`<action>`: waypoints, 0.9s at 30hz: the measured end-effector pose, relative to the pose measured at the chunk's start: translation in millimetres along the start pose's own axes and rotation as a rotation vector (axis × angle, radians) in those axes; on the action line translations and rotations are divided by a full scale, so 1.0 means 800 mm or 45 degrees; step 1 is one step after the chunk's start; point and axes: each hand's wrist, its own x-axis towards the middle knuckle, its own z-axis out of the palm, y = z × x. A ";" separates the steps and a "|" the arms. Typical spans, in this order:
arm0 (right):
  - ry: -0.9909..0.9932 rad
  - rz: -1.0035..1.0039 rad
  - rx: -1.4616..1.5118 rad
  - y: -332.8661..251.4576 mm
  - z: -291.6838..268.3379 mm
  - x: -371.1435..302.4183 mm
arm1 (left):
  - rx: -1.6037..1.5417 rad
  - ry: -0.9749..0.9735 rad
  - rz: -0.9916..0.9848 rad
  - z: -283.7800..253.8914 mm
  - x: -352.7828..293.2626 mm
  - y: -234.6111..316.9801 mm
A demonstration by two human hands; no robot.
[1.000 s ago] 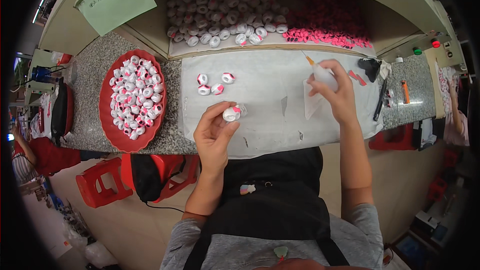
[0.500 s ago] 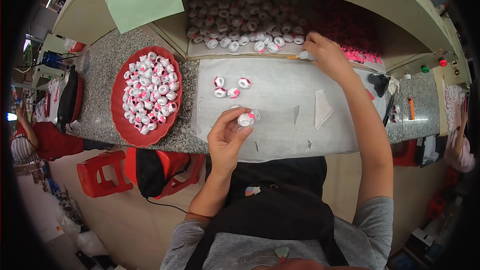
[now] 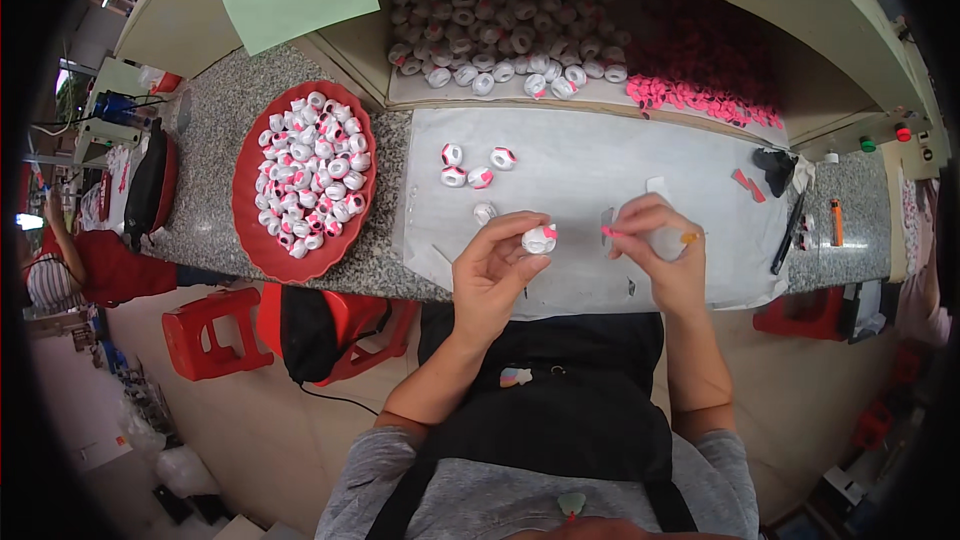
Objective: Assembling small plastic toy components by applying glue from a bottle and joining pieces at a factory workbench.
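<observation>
My left hand (image 3: 482, 280) pinches a small white hollow figure with pink patches (image 3: 540, 239) between thumb and fingertips, above the white paper sheet (image 3: 590, 155). Just to its right, my right hand (image 3: 668, 258) pinches a tiny pink piece (image 3: 611, 232) in its fingertips. Its other fingers curl round a pale tube with an orange tip (image 3: 689, 238), mostly hidden by the hand. A gap separates the pink piece from the figure. Several similar figures (image 3: 480, 177) lie on the paper beyond my left hand, with a single white one (image 3: 485, 213) closer to it.
A red scalloped bowl (image 3: 243, 185) full of finished-looking figures stands at left. Under the shelf lie heaped white figures (image 3: 484, 84) and loose pink pieces (image 3: 705, 105). At right are a black pen-like tool (image 3: 788, 232), an orange stick (image 3: 836, 222) and a black cloth-like scrap (image 3: 774, 170).
My right hand has come back from the shelf's edge toward my left hand, now with a pink piece in its fingertips. The left hand has shifted slightly right with the figure.
</observation>
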 end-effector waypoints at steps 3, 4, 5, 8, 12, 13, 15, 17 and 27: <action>0.044 0.101 0.209 0.001 0.012 -0.022 | 0.068 -0.017 0.039 0.008 -0.002 0.000; 0.037 0.133 0.295 0.001 0.016 -0.027 | 0.116 -0.041 0.034 0.009 -0.003 0.000; 0.031 0.165 0.381 0.001 0.018 -0.030 | 0.163 -0.065 0.029 0.010 -0.004 0.000; 0.035 0.251 0.481 0.002 0.020 -0.034 | 0.412 -0.168 0.145 0.011 -0.004 -0.001; 0.050 0.300 0.623 0.007 0.025 -0.035 | 0.572 -0.219 0.242 0.013 -0.006 -0.004; 0.052 0.301 0.623 0.009 0.026 -0.035 | 0.571 -0.150 0.240 0.017 -0.006 -0.003; 0.120 0.377 0.786 0.012 0.030 -0.036 | 0.571 -0.080 0.237 0.020 -0.006 -0.004; 0.143 0.401 0.844 0.012 0.034 -0.036 | 0.566 -0.070 0.257 0.020 -0.007 -0.005; 0.231 0.316 0.737 0.020 0.046 -0.043 | 0.145 -0.177 0.142 0.017 -0.011 -0.001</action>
